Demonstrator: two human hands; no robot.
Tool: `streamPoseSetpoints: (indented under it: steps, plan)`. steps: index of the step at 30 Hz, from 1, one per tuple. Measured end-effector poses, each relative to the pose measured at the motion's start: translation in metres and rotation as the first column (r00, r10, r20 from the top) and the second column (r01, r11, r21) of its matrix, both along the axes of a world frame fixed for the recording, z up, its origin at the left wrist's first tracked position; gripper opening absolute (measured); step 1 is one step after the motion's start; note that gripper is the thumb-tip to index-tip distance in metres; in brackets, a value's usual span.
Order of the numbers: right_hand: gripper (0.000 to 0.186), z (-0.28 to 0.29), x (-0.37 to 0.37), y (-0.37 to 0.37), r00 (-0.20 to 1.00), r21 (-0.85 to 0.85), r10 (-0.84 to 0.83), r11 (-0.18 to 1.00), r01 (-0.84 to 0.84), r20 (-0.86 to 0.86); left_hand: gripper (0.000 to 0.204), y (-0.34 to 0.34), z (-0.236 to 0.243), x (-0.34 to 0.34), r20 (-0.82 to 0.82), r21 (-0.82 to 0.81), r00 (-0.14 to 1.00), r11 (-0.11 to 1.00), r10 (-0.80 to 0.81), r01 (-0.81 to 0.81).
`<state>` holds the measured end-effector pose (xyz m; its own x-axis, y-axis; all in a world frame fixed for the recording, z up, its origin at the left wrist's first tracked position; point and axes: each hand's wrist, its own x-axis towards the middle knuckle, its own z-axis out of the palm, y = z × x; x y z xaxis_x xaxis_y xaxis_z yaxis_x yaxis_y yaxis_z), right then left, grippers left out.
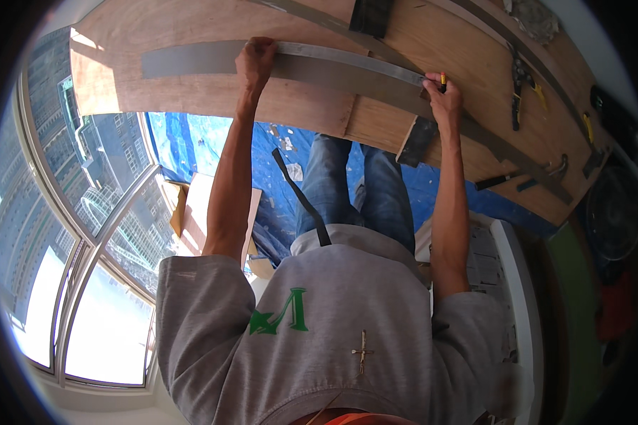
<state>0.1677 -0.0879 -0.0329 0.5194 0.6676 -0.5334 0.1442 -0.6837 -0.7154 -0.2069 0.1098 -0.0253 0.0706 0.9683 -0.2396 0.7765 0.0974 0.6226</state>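
Left of the brown plywood worktable [170, 28], tall pale-framed glass windows [92, 244] are admitting bright sunlight [96, 81]; beside its near edge, blue plastic floor sheeting [213, 145] is lying spread.

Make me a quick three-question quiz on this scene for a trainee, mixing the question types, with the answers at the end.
1. Multiple choice: Which hand holds the small yellow-and-black item?
A) left hand
B) right hand
C) neither

2. True or false: A hammer lies on the wooden board, to the right of the long pale strip.

3. Short answer: What colour is the sheeting seen beside the person's legs?

Key:
1. B
2. True
3. Blue
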Motion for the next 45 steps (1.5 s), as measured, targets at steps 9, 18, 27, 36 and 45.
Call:
streamPoseSetpoints:
  steps: [9, 18, 27, 36, 45]
  plan:
    - [0.021, 0.002, 0.0, 0.007, 1.0, 0.027, 0.002, 1.0, -0.003, 0.007, 0.03, 0.006, 0.0, 0.002, 0.009, 0.015, 1.0, 1.0, -0.02, 0.02]
    - [0.021, 0.002, 0.0, 0.007, 1.0, 0.005, 0.019, 1.0, -0.019, 0.005, 0.03, 0.007, -0.001, 0.0, -0.039, 0.009, 0.998, 0.999, -0.045, 0.045]
    - [0.02, 0.003, 0.011, 0.008, 0.971, 0.031, 0.232, 0.972, -0.234, 0.059, 0.031, 0.009, 0.001, -0.002, -0.02, -0.026, 0.999, 0.999, -0.047, 0.046]
    - [0.021, 0.011, 0.017, 0.014, 0.935, 0.022, 0.348, 0.936, -0.35, 0.061, 0.031, 0.008, 0.002, -0.001, -0.021, -0.005, 0.998, 0.998, -0.061, 0.061]
    - [0.02, 0.01, 0.019, 0.014, 0.942, 0.04, 0.336, 0.941, -0.336, 0.01, 0.031, 0.007, 0.0, -0.003, 0.02, 0.014, 0.998, 0.998, -0.058, 0.058]
